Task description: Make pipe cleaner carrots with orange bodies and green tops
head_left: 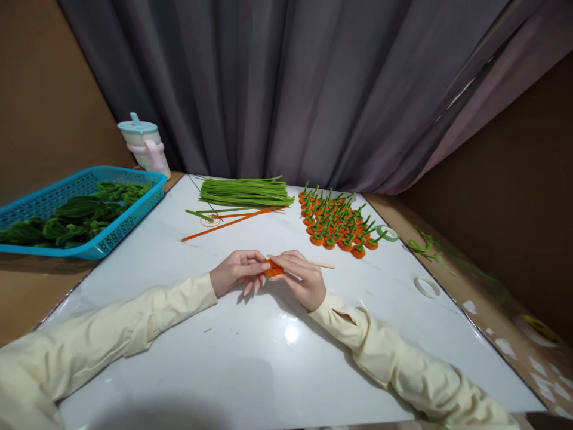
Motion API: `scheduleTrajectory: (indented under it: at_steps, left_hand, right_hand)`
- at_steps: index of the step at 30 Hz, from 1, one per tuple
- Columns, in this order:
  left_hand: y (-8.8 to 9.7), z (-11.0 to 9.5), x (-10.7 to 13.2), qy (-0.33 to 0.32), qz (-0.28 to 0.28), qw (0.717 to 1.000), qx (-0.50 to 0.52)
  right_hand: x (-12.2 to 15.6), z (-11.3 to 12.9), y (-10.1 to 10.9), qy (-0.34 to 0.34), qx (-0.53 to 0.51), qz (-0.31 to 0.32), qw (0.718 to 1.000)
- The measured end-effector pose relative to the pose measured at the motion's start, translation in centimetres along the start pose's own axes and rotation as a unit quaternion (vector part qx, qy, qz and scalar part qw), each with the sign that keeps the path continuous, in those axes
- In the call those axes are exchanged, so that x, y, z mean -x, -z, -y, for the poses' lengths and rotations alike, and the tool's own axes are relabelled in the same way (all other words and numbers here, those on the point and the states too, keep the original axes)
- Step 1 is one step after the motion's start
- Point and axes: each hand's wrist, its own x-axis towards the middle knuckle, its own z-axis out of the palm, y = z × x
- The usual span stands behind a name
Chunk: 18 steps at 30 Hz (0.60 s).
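My left hand (239, 270) and my right hand (301, 278) meet at the middle of the white table (224, 358). Between their fingertips sits a small orange pipe-cleaner coil (273, 269), pinched from both sides. A thin wooden stick (323, 264) pokes out to the right from my right hand's fingers. Both hands have their fingers closed round the coil. Cream sleeves cover both forearms.
Farther back lie a bundle of green pipe cleaners (245, 192), loose orange pipe cleaners (224, 224), and a cluster of several finished orange-and-green pieces (335, 224). A blue basket (111, 233) of green leaves stands at left, a lidded cup (144, 145) behind it. Tape rolls (427, 287) lie at right.
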Motion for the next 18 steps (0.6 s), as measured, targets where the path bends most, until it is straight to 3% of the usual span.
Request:
scheduleTrajectory:
  at_steps: [5,9,11,15,18]
  left_hand:
    - [0.3,0.1,-0.4,-0.069,-0.060,0.996,0.012]
    - [0.0,0.5,0.0,-0.135,-0.068,0.979,-0.138]
    - [-0.3,0.7,0.5,-0.212,-0.092,0.939,-0.256]
    - [-0.7,1.2,1.5,-0.380,-0.119,0.820,-0.412]
    - [-0.5,1.3,1.6,-0.424,-0.123,0.773,-0.455]
  right_hand:
    - [0.1,0.2,0.0,0.016,0.039,-0.026,0.999]
    - [0.2,0.4,-0.2,-0.001,0.057,-0.009,0.998]
    - [0.3,0.5,-0.2,-0.017,0.053,0.000,0.998]
    - [0.4,1.2,0.0,-0.028,0.028,0.019,0.999]
    - [0.2,1.8,0.2,-0.019,0.027,0.015,0.999]
